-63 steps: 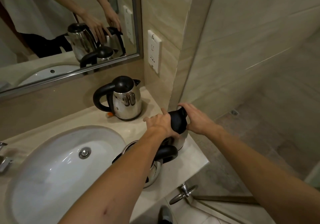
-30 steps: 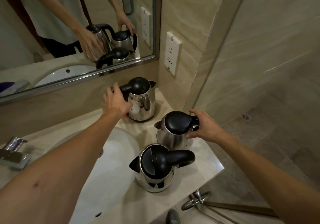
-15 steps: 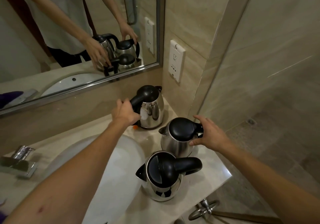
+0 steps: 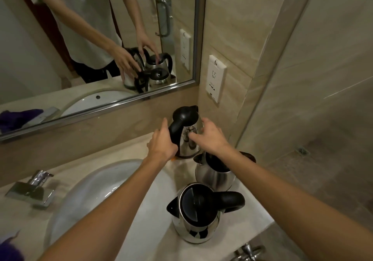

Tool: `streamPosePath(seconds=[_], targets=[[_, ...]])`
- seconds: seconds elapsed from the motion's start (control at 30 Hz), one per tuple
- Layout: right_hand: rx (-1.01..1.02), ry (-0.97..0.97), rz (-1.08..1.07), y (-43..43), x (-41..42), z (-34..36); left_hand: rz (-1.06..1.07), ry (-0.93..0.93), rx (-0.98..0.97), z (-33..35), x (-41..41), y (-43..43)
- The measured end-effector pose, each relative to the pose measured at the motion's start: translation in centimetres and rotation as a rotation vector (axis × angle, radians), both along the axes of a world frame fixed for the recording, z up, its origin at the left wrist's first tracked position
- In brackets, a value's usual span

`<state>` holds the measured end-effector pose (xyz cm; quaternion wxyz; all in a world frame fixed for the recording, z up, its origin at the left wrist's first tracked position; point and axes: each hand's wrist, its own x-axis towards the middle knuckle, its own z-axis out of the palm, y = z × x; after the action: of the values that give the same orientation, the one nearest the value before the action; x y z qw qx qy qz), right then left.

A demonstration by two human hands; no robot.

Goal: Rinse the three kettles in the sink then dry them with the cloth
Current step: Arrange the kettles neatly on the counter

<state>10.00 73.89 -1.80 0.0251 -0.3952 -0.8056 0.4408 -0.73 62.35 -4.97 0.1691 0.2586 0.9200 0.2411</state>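
Note:
Three steel kettles with black lids and handles stand on the beige counter to the right of the white sink (image 4: 84,196). The far kettle (image 4: 186,133) sits in the corner by the mirror; my left hand (image 4: 161,141) is wrapped around its black handle. My right hand (image 4: 210,137) reaches over the middle kettle (image 4: 214,176) and rests with spread fingers against the far kettle's steel side. The near kettle (image 4: 198,212) stands untouched by the counter's front edge. A purple cloth (image 4: 10,248) shows at the lower left corner.
A chrome tap (image 4: 32,186) stands left of the sink. The mirror (image 4: 96,38) runs along the back wall, and a white wall socket (image 4: 216,81) sits just right of it. The counter ends at the right, above the tiled floor (image 4: 323,170).
My right hand has left the middle kettle's handle and moved to the far kettle's side. My left hand stays on the far kettle's handle. The view has shifted closer.

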Motion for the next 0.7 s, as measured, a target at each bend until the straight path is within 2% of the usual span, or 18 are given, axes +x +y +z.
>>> streamPosePath(seconds=[0.13, 0.23, 0.4, 0.57, 0.7], targets=[[-0.223, 0.05, -0.239, -0.9, -5.7, -1.9, -0.019, 0.106, -0.217, 1.6, -1.1, -0.9], [-0.166, -0.004, -0.339, -1.8, -7.6, -3.0, 0.04, 0.119, -0.292, 1.5, -1.9, -1.6], [-0.052, -0.097, -0.325, -2.7, -8.6, -4.0, 0.02, 0.133, -0.281, 0.7, -3.2, -1.9], [-0.125, -0.095, -0.297, -1.0, -9.3, -4.4, -0.01, 0.119, -0.232, 0.3, -5.0, -1.6], [-0.105, -0.101, -0.21, 0.5, -8.5, -4.1, 0.017, 0.107, -0.192, 0.3, -5.8, -0.6]])
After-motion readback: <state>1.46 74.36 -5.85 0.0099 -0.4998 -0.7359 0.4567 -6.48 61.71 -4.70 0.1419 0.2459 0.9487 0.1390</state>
